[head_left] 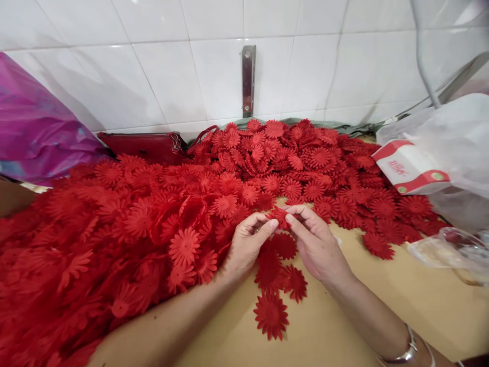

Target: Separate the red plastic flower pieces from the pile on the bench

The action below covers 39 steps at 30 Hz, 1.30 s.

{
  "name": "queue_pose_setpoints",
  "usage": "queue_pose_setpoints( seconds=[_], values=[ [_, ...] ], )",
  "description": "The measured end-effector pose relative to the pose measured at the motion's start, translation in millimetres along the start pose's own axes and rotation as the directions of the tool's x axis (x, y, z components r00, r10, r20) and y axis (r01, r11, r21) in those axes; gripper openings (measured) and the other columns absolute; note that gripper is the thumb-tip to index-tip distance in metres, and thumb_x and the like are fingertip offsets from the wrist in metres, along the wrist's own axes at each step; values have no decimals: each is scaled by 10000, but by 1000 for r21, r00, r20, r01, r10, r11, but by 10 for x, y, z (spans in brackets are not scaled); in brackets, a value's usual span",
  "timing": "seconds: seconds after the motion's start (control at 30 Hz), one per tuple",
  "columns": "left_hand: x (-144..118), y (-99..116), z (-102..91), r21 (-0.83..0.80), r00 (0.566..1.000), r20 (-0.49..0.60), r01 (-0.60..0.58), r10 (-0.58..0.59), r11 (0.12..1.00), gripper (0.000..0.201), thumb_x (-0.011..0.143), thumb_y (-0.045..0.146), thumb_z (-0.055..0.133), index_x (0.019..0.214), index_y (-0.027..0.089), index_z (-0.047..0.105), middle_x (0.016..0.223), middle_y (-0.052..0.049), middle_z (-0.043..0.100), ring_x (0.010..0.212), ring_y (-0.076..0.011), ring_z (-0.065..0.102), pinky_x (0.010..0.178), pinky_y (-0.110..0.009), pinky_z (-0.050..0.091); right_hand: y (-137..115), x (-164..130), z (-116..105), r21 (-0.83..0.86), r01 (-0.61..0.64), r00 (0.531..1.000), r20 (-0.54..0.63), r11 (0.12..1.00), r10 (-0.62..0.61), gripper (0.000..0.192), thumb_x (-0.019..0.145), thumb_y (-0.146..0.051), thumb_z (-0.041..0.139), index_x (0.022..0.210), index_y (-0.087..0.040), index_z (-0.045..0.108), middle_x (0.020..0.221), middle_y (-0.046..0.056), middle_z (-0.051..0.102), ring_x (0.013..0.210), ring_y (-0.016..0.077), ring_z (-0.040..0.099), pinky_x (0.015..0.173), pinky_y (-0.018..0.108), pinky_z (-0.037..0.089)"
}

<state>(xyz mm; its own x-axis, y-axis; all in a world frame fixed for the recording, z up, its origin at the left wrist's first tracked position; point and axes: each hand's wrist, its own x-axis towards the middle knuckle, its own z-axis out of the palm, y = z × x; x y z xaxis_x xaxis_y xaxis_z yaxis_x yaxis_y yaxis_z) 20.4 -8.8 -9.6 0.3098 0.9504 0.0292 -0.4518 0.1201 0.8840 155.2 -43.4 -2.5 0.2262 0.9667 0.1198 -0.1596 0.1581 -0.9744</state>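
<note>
Near the middle of the tabletop [344, 316], both hands meet over one small red fabric flower [280, 216]. The left hand [246, 244] pinches its left side between thumb and forefinger, and the right hand [315, 244] pinches its right side in the same way, so the two hands are together and closed on that one flower, lifted just above the wood. A silver bracelet [408, 351] sits on the right wrist.

Below the hands, a few loose red flowers [272, 315] lie flat on the bare wood, some overlapping, the nearest one toward the front edge. A large heap of red flowers [114, 244] covers the left half of the tabletop up to the left forearm, and a second heap [305, 158] spreads along the back edge and toward the right.

At the back left stands a purple plastic bag [34, 127], with a dark red purse [145, 145] just beside it against the tiled wall [171, 66]. A metal bracket [248, 79] is fixed to the wall behind the back heap. Toward the right edge lie a white and red box [410, 168] resting against a white plastic bag [454, 132], and nearer the front a clear plastic bag [454, 250].
</note>
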Motion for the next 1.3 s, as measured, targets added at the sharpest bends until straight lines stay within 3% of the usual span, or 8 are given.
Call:
queue_pose_setpoints(
  seconds=[0.3, 0.47, 0.73, 0.83, 1.0, 1.1, 1.2, 1.3],
  values=[
    [-13, 22, 3, 9, 999, -14, 47, -47, 999, 392, 693, 465, 877, 725, 179, 610, 672, 50, 624, 637, -93, 549, 695, -225, 447, -51, 63, -46, 100, -52, 995, -77, 994, 60, 264, 815, -478, 755, 916, -273, 624, 899, 0, 643, 831, 182, 604, 828, 351, 540],
    [-9, 17, 15, -133, 990, -124, 56, -72, 990, 357, 670, 396, 892, 828, 194, 644, 737, 56, 639, 671, -87, 579, 703, -206, 468, -63, 125, -145, 59, 49, 980, -196, 997, -37, 246, 835, -469, 731, 930, -283, 603, 935, -3, 606, 862, 168, 591, 862, 337, 524],
    [-32, 82, 14, -202, 982, -112, 129, -154, 971, 312, 778, 348, 697, 1053, 210, 647, 854, -18, 741, 738, -169, 678, 739, -292, 531, -58, 104, -96, 29, 57, 973, -227, 998, -49, 311, 783, -395, 779, 1010, -294, 592, 995, -9, 613, 890, 156, 598, 883, 324, 504],
    [-59, 93, -5, -144, 986, -113, 108, -124, 984, 307, 879, 483, 601, 992, 211, 688, 857, -26, 726, 708, -170, 665, 730, -308, 534, -43, 112, -101, 36, 40, 975, -219, 999, -31, 358, 773, -395, 790, 1053, -289, 594, 986, -8, 627, 879, 157, 610, 886, 329, 506],
    [-88, 81, 0, 171, 989, -48, -128, 138, 977, 517, 902, 556, 634, 568, 161, 619, 970, -72, 686, 896, -187, 650, 871, -300, 509, -35, 89, -84, -28, 51, 986, -156, 998, -55, 338, 833, -401, 757, 1100, -295, 580, 936, -14, 663, 870, 164, 626, 867, 330, 506],
    [-79, 70, 29, 229, 982, -97, -136, 161, 964, 274, 793, 424, 803, 770, 179, 683, 929, -36, 682, 902, -175, 627, 872, -286, 498, -58, 60, -57, -48, 29, 996, -86, 998, -33, 328, 848, -379, 751, 1107, -290, 570, 938, -13, 689, 876, 161, 640, 834, 311, 504],
    [-69, 61, 53, 209, 989, -92, -95, 116, 973, 303, 760, 309, 830, 1006, 183, 708, 996, -38, 726, 934, -176, 644, 912, -294, 495, -78, 32, -31, -89, 9, 1000, 4, 996, -8, 309, 862, -363, 734, 1102, -277, 558, 925, -12, 709, 859, 152, 644, 816, 296, 502],
    [-64, 54, 55, 206, 993, -25, -108, 115, 973, 201, 815, 282, 771, 967, 155, 737, 999, -56, 757, 924, -176, 655, 924, -295, 491, -65, 7, -11, -143, 26, 999, 51, 989, -19, 282, 888, -350, 704, 1115, -276, 554, 934, -12, 703, 856, 147, 645, 806, 295, 508]
  ],
)
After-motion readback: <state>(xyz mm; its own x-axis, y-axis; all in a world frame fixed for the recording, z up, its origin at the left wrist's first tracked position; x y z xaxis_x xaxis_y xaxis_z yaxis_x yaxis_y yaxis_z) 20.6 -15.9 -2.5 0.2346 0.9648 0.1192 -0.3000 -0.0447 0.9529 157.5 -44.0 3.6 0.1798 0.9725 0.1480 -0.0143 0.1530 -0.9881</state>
